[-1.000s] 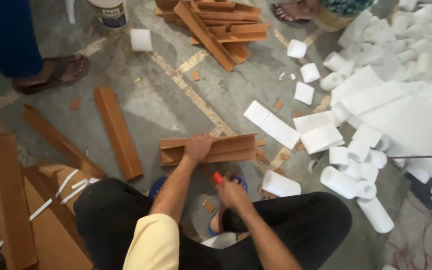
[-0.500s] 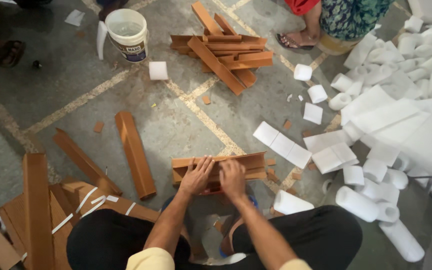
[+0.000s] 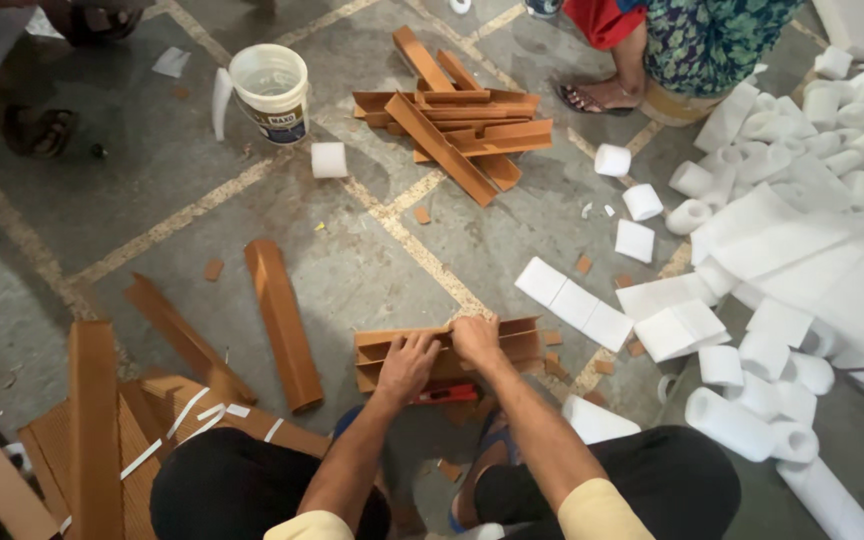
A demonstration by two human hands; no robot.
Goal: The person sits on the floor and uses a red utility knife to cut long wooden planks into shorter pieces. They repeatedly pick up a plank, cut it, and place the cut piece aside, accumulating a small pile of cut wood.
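Grey speckled concrete floor (image 3: pixel 102 215), crossed by pale inlaid lines, fills the downward view from a seated person's head. Nearest are the person's dark-trousered knees and two bare forearms reaching forward. The left hand (image 3: pixel 407 365) lies palm down with fingers spread on a short stack of brown folded cardboard channels (image 3: pixel 447 350), pressing its near half. The right hand (image 3: pixel 477 338) rests just beside it, fingers curled over the stack's far top edge; whether it pinches a single piece cannot be told. The stack lies flat on the floor directly in front of the knees, under both hands. A small red tool (image 3: pixel 447 393) lies on the floor against the stack's near side, below the left hand.

To the left lies one long brown channel (image 3: pixel 282 320), matte and straight-edged, and further left flat cardboard sheets (image 3: pixel 92 420) with thin white strips on them. To the right are white foam blocks (image 3: pixel 572 300) and rolled white foam tubes (image 3: pixel 742 425), smooth and soft-looking, piling up toward the right edge.

Farther off, a loose heap of brown channels (image 3: pixel 462 125) lies crisscrossed, a white plastic bucket (image 3: pixel 270 90) stands upright, and another person's sandalled foot (image 3: pixel 602 95) shows near the top.
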